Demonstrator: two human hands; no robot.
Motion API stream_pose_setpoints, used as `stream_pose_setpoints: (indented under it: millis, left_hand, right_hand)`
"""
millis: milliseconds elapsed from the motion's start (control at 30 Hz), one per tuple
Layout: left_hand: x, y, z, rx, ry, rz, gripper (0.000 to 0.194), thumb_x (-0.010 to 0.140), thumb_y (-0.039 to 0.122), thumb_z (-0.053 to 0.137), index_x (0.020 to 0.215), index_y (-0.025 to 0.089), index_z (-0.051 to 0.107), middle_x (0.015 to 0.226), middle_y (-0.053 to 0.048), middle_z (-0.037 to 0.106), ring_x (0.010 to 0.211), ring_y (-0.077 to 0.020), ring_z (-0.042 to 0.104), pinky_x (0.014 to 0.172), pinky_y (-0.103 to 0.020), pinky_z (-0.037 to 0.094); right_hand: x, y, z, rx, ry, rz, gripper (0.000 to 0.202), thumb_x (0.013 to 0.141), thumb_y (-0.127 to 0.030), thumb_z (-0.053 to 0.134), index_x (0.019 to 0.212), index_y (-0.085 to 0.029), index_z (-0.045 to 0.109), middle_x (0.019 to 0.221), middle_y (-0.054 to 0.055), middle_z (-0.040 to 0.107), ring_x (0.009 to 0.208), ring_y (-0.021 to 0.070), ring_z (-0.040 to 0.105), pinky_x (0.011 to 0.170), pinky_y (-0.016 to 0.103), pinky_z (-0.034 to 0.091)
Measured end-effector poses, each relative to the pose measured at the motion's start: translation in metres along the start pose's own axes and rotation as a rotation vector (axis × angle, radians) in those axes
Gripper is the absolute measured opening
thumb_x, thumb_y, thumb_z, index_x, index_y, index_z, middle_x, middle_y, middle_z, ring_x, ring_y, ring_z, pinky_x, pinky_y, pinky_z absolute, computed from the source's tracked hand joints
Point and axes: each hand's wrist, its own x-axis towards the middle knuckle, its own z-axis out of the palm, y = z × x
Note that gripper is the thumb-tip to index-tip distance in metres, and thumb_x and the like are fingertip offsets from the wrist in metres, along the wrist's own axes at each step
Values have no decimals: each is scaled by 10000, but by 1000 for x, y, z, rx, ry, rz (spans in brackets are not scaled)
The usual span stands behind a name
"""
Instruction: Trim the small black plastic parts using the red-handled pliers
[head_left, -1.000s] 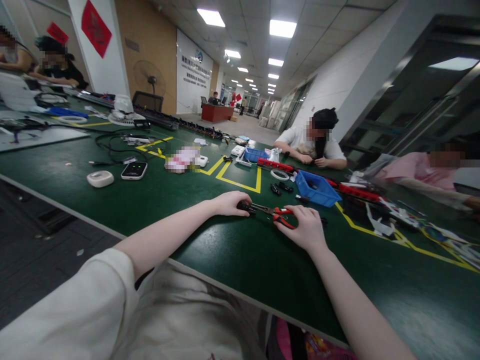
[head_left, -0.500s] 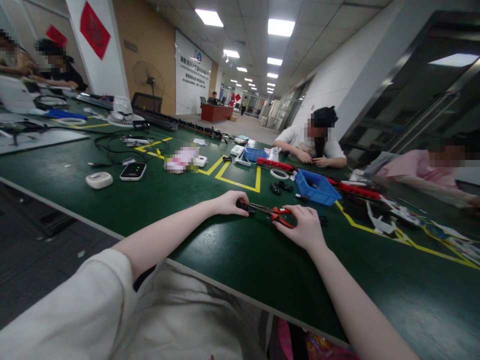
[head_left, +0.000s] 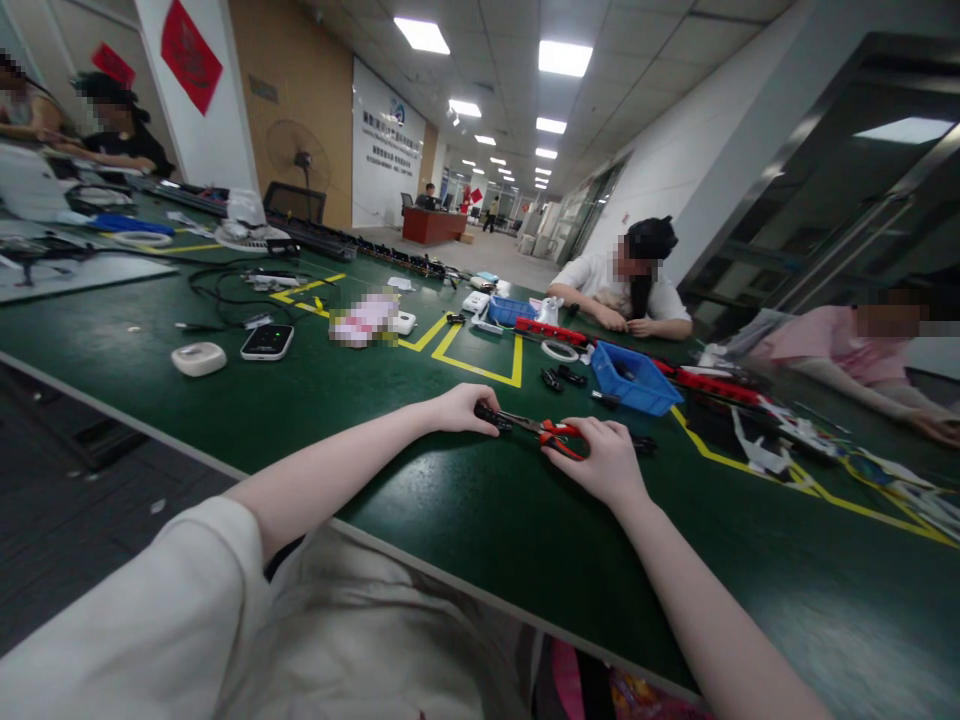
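Note:
Over the green table (head_left: 450, 520), my left hand (head_left: 466, 408) is closed on a small black part (head_left: 491, 415), which sticks out to the right of the fingertips. My right hand (head_left: 600, 455) is wrapped round the red handles of the pliers (head_left: 559, 438). The pliers' metal jaws point left and reach the black part; whether they grip it is too small to tell. Just right of my right hand lies another black piece (head_left: 643, 444), partly hidden behind the fingers.
Beyond my hands stand a blue bin (head_left: 636, 380) and loose black parts (head_left: 571, 374). Red strips (head_left: 720, 382) run along the table at the right. To the left are a black device (head_left: 267, 342), a white case (head_left: 199, 359) and cables. Other people sit across the table.
The pliers' handles look closer together, and my right hand has shifted slightly. At the far right, a person in pink has moved their arms. My left hand keeps hold of the black part.

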Motion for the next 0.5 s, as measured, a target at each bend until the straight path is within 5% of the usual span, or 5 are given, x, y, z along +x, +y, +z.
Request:
stream_pose_setpoints:
  millis: [500]
  left_hand:
    - [0, 2, -3, 13, -49, 16, 362, 683, 309, 841, 968, 135, 701, 916, -34, 709, 865, -185, 651, 799, -299, 497]
  right_hand:
    - [5, 2, -5, -27, -98, 8, 374, 812, -577, 622, 939, -226, 631, 885, 66, 727, 762, 251, 656, 782, 417, 427]
